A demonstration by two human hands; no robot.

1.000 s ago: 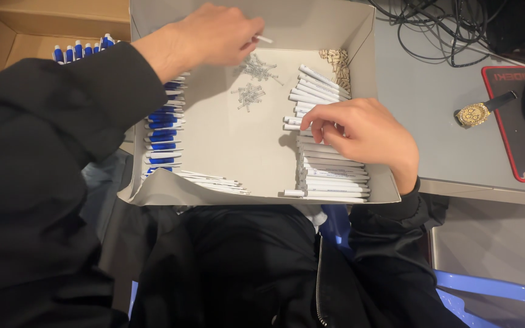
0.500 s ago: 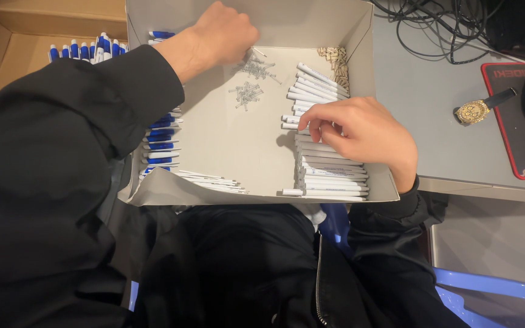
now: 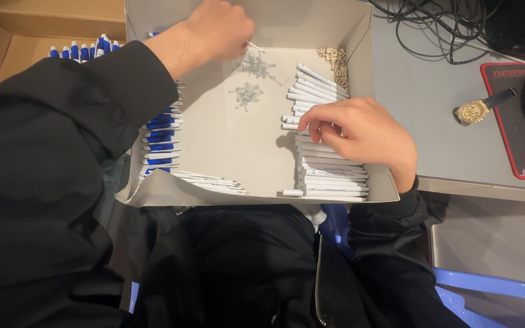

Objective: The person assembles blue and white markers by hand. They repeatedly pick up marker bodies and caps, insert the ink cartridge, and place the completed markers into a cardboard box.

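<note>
Matt cardboard box (image 3: 360, 54), glossy plastic pens (image 3: 329, 176)

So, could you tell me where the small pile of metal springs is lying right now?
In the head view, the springs lie on the floor of the grey box, toward its far side, just below the left hand and left of the white pen barrels.

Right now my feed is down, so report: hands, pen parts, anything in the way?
Left hand pinching a thin white refill above the springs. Right hand on white barrels. Nothing between them.

Left hand (image 3: 217, 30) pinched, right hand (image 3: 360, 136) curled
</note>
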